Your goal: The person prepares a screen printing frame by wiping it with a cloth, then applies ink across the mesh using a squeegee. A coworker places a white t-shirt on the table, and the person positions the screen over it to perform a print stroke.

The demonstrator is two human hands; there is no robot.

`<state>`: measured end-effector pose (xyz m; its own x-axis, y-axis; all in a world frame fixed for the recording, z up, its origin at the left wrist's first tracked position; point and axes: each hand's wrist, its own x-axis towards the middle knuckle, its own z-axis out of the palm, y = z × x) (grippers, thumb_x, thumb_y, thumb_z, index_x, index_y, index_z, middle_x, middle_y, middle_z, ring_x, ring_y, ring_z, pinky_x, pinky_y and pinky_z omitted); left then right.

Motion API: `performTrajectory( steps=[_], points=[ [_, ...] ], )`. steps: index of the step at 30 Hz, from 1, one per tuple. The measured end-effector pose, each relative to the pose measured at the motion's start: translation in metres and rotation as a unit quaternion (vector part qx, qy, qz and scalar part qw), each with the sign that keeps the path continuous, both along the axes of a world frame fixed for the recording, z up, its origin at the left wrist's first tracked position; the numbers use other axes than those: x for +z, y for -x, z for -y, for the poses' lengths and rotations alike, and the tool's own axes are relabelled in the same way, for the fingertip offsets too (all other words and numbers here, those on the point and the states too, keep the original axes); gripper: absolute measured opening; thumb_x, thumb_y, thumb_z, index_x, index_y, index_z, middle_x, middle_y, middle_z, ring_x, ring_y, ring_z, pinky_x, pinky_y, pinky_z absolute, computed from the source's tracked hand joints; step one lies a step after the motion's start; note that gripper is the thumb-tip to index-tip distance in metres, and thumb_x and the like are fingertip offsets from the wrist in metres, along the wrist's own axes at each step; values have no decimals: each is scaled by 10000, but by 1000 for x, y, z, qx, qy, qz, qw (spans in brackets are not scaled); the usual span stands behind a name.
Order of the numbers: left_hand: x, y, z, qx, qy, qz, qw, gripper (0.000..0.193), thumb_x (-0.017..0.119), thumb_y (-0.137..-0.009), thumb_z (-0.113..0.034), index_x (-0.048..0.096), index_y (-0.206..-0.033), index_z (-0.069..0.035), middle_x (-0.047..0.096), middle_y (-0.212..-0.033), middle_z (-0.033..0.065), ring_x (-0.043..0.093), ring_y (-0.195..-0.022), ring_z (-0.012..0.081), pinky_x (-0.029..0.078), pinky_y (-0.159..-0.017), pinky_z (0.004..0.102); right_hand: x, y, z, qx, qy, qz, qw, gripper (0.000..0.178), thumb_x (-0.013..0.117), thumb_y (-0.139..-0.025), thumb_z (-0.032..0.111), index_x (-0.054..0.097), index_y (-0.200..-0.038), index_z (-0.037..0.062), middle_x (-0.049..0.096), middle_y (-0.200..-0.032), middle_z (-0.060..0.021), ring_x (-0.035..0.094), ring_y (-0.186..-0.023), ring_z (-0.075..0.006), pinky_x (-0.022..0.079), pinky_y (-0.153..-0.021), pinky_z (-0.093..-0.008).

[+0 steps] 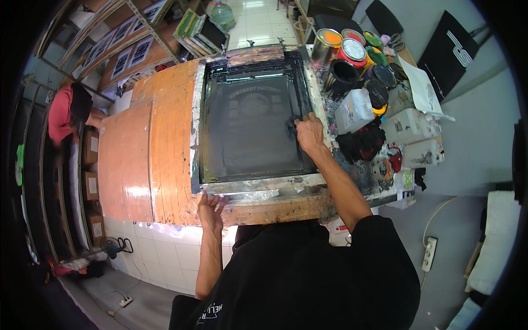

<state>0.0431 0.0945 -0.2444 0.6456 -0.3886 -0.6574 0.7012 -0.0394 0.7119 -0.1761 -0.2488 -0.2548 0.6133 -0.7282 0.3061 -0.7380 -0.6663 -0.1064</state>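
Observation:
A screen printing frame [263, 183] lies on the wooden table in front of me. Its dark mesh [242, 137] carries a faint round design with lettering near the far end. My right hand [310, 132] is closed round a dark crumpled rag [292, 127], pressed on the mesh by the right side of the frame. Down at the near left corner, my left hand [210, 209] touches the frame's edge with its fingertips, the fingers apart and nothing held in them. A wooden squeegee-like bar [256, 55], stained with ink, lies across the frame's far end.
Ink cans [327, 44], a white plastic jug [353, 110] and stained containers crowd the table's right side. Wooden boards [125, 159] extend to the left. Beyond them a person in a red top [62, 113] bends by the shelves. Several screens [201, 33] lean at the back.

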Motion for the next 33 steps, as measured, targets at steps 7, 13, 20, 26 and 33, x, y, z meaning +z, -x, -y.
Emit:
performTrajectory(
  steps=[7, 13, 20, 26, 33],
  points=[
    [-87, -105, -65, 160, -336, 470, 801, 676, 680, -946, -424, 452, -1322, 89, 538, -1181, 213, 546, -1043, 319, 475, -919, 425, 8, -20, 25, -102, -26, 31, 994, 249, 664, -842, 152, 715, -1065, 54, 676, -966, -142, 612, -964, -320, 504, -821, -452],
    [-104, -123, -52, 24, -647, 459, 609, 755, 425, -978, -632, 462, -1366, 15, 482, -1346, 236, 473, -1185, 414, 395, -959, 599, 39, 26, -19, -220, 25, 376, 900, 685, 770, -831, 296, 492, -1388, 11, 555, -1238, -215, 524, -1181, -399, 414, -1027, -506],
    [-96, -113, -23, -6, -696, 434, 572, 692, 322, -1004, -630, 460, -1305, -23, 467, -1265, 197, 459, -1167, 389, 392, -885, 606, 45, 85, 9, -382, 23, 403, 832, 1104, 884, -746, 252, 168, -1538, -29, 509, -1329, -315, 525, -1234, -454, 430, -1019, -486],
    [-92, -118, -27, 5, -705, 415, 576, 665, 334, -1010, -610, 465, -1306, -29, 443, -1352, 185, 445, -1228, 379, 388, -913, 600, 64, 82, 22, -308, 34, 409, 858, 1028, 894, -731, 272, 295, -1523, 7, 577, -1324, -288, 593, -1201, -439, 480, -970, -452],
    [-81, -114, -24, -5, -706, 397, 587, 614, 354, -1011, -587, 464, -1272, -42, 453, -1301, 186, 451, -1194, 373, 377, -913, 578, 185, 90, -5, -188, -137, 102, 967, 1058, 819, -752, 482, 290, -1517, -22, 691, -1086, -290, 687, -982, -437, 540, -826, -486]
  ],
)
